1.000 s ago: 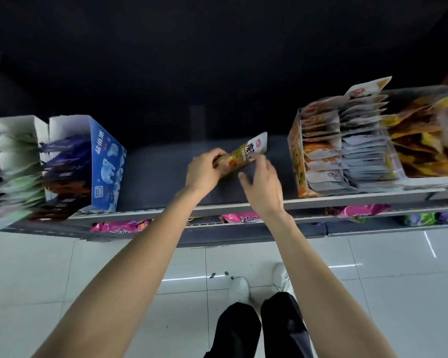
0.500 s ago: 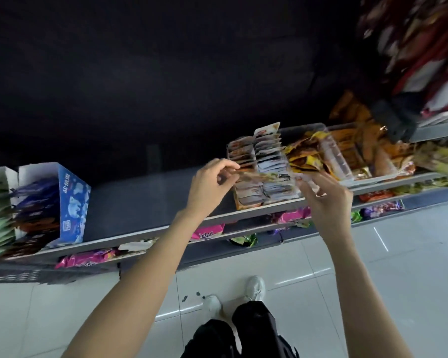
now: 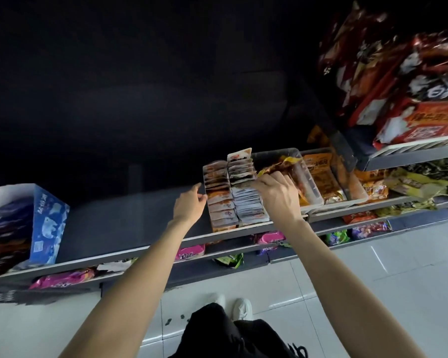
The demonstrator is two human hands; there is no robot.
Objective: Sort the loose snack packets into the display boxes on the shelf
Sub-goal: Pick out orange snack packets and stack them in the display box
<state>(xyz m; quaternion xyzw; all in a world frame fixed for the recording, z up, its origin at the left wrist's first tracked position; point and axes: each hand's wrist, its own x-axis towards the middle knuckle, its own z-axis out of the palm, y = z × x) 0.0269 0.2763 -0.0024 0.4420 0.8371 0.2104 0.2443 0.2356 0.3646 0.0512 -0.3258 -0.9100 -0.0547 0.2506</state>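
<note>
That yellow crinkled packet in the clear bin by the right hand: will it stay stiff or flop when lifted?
Probably floppy: the yellow packet looks crumpled and bent where it lies in the clear bin. Likely light, since the right hand reaches it with fingertips only. Its glossy film may be slippery.

On the shelf (image 3: 130,223), a box (image 3: 47,223) of packets stands at the far left, and well apart to its right, past a bare stretch, stands a display box (image 3: 224,200) holding two rows of upright packets, with a tray (image 3: 309,184) of packets just beside it on the right and more packets further right. The left hand (image 3: 189,202) is just left of the display box, and the right hand (image 3: 277,195) lies over its right row, fingers (image 3: 267,179) at a packet (image 3: 277,165) reaching into the tray. Below the shelf a lower shelf (image 3: 192,270) carries loose packets, and a higher shelf (image 3: 411,148) at the upper right holds bags.
</note>
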